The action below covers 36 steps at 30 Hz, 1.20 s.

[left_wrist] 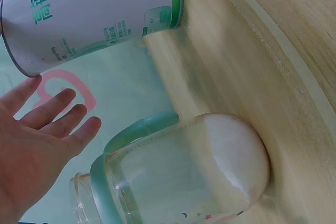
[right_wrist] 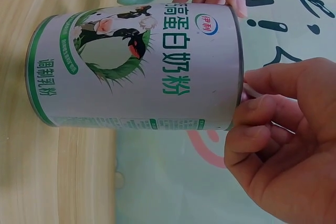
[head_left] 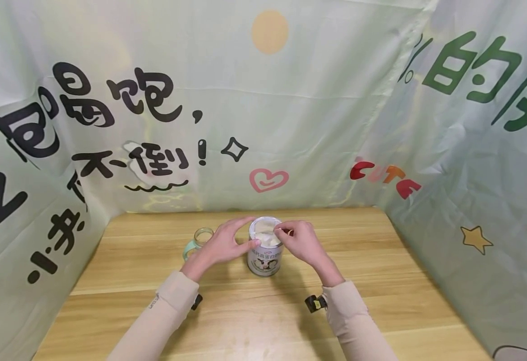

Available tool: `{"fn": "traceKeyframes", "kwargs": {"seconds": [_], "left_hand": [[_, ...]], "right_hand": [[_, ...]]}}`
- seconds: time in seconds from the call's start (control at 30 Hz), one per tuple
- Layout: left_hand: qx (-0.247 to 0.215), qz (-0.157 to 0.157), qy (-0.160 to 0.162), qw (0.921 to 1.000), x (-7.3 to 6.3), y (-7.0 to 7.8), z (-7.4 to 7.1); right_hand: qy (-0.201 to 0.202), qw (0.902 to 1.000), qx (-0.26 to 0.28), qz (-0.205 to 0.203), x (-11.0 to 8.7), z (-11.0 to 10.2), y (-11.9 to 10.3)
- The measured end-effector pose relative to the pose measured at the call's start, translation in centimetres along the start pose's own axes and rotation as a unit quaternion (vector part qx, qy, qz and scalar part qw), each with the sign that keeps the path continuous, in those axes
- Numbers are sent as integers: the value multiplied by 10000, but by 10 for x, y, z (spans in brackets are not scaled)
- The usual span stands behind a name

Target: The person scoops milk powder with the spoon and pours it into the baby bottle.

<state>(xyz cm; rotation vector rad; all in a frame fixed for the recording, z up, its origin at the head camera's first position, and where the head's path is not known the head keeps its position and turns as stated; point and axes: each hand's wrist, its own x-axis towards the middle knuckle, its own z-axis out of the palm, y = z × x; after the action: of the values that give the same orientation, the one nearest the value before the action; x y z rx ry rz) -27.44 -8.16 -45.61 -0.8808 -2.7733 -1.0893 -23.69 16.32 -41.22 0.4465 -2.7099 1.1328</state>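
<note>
A white and green milk powder can (head_left: 264,260) stands upright on the table, its top uncovered and pale powder (head_left: 265,228) showing inside. My left hand (head_left: 225,243) is at the can's left side, thumb on the near rim; the other fingers reach out straight in the left wrist view, a fingertip right at the rim. With thumb and forefinger, my right hand (head_left: 301,240) pinches a thin pale handle (right_wrist: 251,92) at the right rim; its far end is hidden. A clear bottle (left_wrist: 163,177) with a mint-green handle (left_wrist: 142,129) stands left of the can, uncapped, with white contents at the bottom.
The wooden table (head_left: 245,321) carries the can and bottle. Printed pale green cloth (head_left: 317,125) hangs behind the table and along both sides. White specks lie near the table edge (left_wrist: 283,51) in the left wrist view.
</note>
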Motion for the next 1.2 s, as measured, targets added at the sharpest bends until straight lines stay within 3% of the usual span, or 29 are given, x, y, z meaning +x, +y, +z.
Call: {"fn": "traceKeyframes", "kwargs": {"seconds": [0.5,1.2], "left_hand": [[-32,-73,-19,10000,0,-2,1],[-71,-64,-39,9999,-1,-1,1]], "right_hand": [[-473,9981,368,121,-1,-3,-3],[-655,9933,783,539,0,-2,-7]]}}
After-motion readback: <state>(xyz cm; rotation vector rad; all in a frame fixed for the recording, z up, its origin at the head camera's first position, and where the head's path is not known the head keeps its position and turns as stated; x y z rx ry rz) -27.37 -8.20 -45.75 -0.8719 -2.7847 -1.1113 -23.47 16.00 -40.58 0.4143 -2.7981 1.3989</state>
